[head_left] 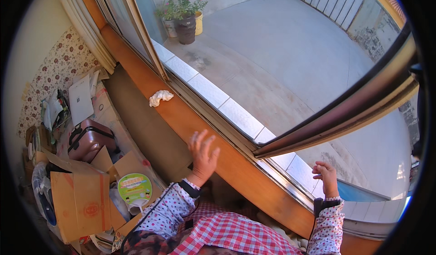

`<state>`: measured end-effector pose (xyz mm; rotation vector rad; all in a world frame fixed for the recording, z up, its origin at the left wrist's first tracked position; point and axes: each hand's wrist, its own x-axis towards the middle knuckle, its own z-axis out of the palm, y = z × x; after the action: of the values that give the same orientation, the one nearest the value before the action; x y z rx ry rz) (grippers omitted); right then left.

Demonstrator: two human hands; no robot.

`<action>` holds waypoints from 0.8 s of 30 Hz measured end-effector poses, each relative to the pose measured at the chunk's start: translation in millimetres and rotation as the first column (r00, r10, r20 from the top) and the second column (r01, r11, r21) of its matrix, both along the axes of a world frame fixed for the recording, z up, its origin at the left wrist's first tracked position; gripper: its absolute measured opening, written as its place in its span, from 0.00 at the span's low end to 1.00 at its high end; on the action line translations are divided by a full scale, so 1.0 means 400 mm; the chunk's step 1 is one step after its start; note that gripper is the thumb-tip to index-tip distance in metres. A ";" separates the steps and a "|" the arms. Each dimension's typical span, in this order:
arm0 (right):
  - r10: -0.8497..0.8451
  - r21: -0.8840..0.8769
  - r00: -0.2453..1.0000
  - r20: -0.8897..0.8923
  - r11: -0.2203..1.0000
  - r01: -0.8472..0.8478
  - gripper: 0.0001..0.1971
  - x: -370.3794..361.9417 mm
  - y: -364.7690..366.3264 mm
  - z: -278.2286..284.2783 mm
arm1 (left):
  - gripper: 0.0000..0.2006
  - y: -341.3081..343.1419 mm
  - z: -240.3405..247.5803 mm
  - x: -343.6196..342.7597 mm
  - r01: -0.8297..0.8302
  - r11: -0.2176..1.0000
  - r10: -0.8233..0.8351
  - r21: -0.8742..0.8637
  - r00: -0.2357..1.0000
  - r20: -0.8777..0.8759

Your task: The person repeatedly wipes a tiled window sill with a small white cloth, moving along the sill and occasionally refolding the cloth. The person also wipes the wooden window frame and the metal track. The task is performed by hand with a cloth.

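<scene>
My left hand [202, 153] hovers over the wooden window sill [181, 114] with its fingers spread and nothing in it. My right hand [326, 177] is curled by the metal window track at the lower right, below the open window sash [336, 118]; whether it grips anything I cannot tell. A crumpled white cloth [161, 97] lies on the sill farther to the left, apart from both hands. Both wrists wear dark bands under dotted sleeves.
Open cardboard boxes [81, 196] and a round green-rimmed fan [135, 187] stand on the floor at left, beside a maroon suitcase [88, 139] and stacked papers. Outside lies a concrete terrace with potted flowering plants [184, 14] and a metal railing [334, 2].
</scene>
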<state>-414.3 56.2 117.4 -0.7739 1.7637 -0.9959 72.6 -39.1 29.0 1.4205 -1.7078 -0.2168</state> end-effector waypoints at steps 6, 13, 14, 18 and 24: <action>-0.041 0.143 0.998 0.042 0.989 0.035 0.14 0.177 0.115 0.071 | 0.22 -0.422 0.003 0.497 -0.361 0.933 0.328 0.018 0.866 0.378; 0.179 0.246 0.982 0.053 0.951 -0.187 0.14 0.412 0.085 0.100 | 0.14 -0.556 -0.038 0.572 -0.186 0.974 0.102 0.126 0.867 0.488; 0.269 0.220 0.962 0.052 0.936 -0.274 0.14 0.449 0.066 0.103 | 0.12 -0.574 -0.044 0.578 -0.180 0.957 0.102 0.229 0.944 0.314; 0.511 0.107 0.857 0.063 0.851 -0.515 0.15 0.611 -0.029 0.087 | 0.05 -0.615 -0.054 0.620 -0.036 0.955 0.104 0.295 0.970 -0.218; 0.750 -0.048 0.630 -0.203 0.635 -0.771 0.15 0.779 -0.107 0.069 | 0.07 -0.563 -0.056 0.667 -0.284 0.950 0.212 0.131 0.892 0.399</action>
<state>-102.5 13.6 145.1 -1.5669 1.2651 -0.4542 339.4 -264.4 6.8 1.9049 -1.8224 0.0498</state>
